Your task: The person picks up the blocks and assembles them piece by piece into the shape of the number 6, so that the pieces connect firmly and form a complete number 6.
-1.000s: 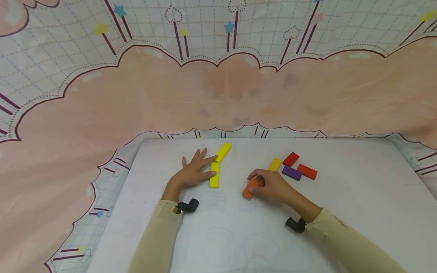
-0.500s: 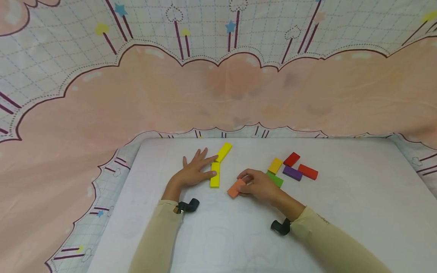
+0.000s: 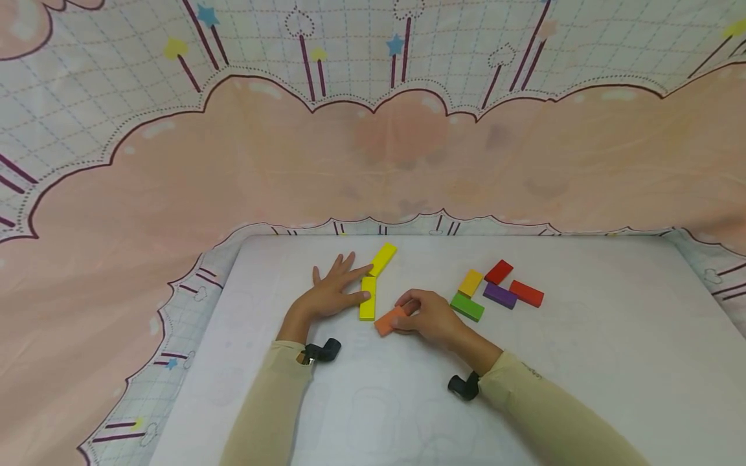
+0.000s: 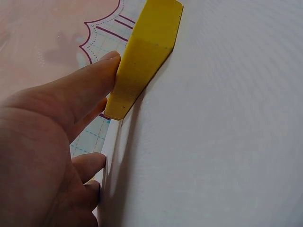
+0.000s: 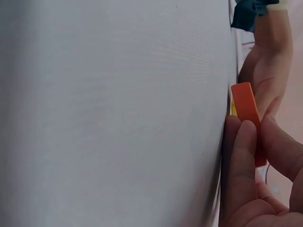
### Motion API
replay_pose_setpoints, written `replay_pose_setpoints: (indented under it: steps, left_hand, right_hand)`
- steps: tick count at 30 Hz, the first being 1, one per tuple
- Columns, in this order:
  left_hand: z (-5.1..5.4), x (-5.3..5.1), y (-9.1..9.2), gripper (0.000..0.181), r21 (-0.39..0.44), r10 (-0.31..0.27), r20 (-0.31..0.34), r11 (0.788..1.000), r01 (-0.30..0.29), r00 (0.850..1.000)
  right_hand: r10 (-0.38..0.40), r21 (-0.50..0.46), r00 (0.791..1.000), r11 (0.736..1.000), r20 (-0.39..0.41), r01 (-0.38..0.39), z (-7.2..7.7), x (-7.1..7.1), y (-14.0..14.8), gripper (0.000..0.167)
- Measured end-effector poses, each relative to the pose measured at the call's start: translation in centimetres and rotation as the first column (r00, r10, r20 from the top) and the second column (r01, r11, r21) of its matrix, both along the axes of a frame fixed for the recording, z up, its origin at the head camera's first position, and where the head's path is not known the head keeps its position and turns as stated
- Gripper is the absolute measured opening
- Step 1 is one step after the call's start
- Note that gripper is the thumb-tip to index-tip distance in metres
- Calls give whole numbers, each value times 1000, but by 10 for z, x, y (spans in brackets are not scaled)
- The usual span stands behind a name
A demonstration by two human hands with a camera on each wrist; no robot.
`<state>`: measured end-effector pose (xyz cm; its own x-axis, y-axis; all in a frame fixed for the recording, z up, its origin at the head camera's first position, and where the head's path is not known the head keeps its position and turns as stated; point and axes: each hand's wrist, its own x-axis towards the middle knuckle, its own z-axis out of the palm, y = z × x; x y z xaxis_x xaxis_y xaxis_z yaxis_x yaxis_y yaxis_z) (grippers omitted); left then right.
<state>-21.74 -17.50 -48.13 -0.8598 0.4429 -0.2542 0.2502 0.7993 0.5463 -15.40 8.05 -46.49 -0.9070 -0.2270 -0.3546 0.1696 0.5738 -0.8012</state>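
With fingers spread, my left hand (image 3: 329, 296) rests on the table beside two yellow blocks. Its thumb touches the near yellow block (image 3: 367, 309), and its index fingertip the far one (image 3: 384, 257), which slants away to the right. In the left wrist view the thumb lies against a side of the near yellow block (image 4: 149, 42). My right hand (image 3: 432, 318) pinches an orange block (image 3: 384, 322) between thumb and fingers, just right of the near yellow block's lower end. The right wrist view shows the orange block (image 5: 245, 100) between the thumb and fingertips.
Right of my right hand lie a green block (image 3: 467, 307), an amber block (image 3: 470, 283), a purple block (image 3: 499, 296) and two red blocks (image 3: 526, 293) on the white table (image 3: 373, 401). A patterned cloth (image 3: 291, 168) hangs behind the table's far edge.
My right hand has moved left with the orange block, up to the near yellow block, uncovering the green block. The left hand and the yellow blocks have stayed in place.
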Motion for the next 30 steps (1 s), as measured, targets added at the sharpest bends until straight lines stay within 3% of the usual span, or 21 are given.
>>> replay_pose_setpoints:
  steps: [8, 16, 23, 30]
  left_hand:
    - [0, 0, 1, 69, 4, 3, 1, 1000, -3, 1000]
    - [2, 0, 1, 69, -3, 1, 0, 1000, -1, 1000]
    - [4, 1, 1, 69, 0, 3, 12, 1000, -3, 1000]
    - [5, 2, 1, 69, 4, 7, 19, 1000, -7, 1000]
  right_hand:
    - [4, 82, 1000, 997, -8, -4, 1, -5, -4, 32]
    - [76, 108, 997, 991, -6, -75, 3, -9, -2, 35]
    - [161, 50, 986, 985, 53, -163, 2, -17, 6, 34]
    - [169, -1, 981, 986, 97, -170, 3, -19, 7, 31]
